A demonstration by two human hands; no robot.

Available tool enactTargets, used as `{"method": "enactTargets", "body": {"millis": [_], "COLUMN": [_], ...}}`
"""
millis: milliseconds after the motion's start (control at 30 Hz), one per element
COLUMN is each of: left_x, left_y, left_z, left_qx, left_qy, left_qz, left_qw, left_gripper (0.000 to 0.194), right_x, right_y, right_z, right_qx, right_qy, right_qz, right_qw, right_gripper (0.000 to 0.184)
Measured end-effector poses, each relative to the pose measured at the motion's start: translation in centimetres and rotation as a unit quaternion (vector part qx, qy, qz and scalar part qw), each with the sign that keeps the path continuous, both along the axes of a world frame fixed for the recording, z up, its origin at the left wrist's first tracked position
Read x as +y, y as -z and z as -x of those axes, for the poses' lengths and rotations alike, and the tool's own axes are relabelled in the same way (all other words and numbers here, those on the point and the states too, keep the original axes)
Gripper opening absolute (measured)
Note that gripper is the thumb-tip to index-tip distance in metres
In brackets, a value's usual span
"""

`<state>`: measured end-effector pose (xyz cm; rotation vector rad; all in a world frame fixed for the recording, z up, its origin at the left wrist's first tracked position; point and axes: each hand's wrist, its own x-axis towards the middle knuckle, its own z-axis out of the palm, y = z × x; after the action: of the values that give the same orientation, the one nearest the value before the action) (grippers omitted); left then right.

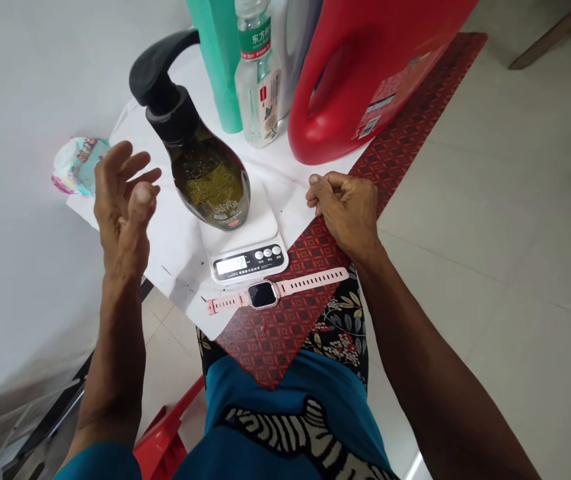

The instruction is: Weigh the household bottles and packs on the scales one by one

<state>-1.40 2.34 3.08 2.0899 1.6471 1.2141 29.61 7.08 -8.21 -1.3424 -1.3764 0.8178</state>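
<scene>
Head view: left of the scale [269, 225] (part-hidden beneath a bottle [212, 180]), left hand [128, 193] half-open, empty; right of it, right hand [348, 210] curled, hold unclear.

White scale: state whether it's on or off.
On: the white scale's display shows dark digits on a bright panel.

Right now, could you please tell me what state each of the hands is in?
Left hand: open, holding nothing, beside the pump bottle.
Right hand: loosely closed, fingers curled, with nothing visible in it.
</scene>
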Motion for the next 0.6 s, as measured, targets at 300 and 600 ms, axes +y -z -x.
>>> {"method": "enactTargets", "body": {"millis": [300, 600], "left_x": [1.4, 1.1], "left_y": [1.4, 2.0], "left_z": [-0.3, -4.1], "left_qx": [-0.077, -0.069], "left_qy": [0.089, 0.050], "left_qz": [-0.013, 0.032], "left_qw": [0.993, 0.996], "left_gripper": [0.095, 0.069], "right_x": [0.0, -0.1], "right_y": [0.0, -0.5], "right_z": [0.0, -0.1], "right_qx": [-0.005, -0.017], "right_qy": [0.001, 0.002], "right_qz": [-0.011, 0.023], "right_qw": [1.000, 1.000], "right_gripper": [0.049, 0.044]}}
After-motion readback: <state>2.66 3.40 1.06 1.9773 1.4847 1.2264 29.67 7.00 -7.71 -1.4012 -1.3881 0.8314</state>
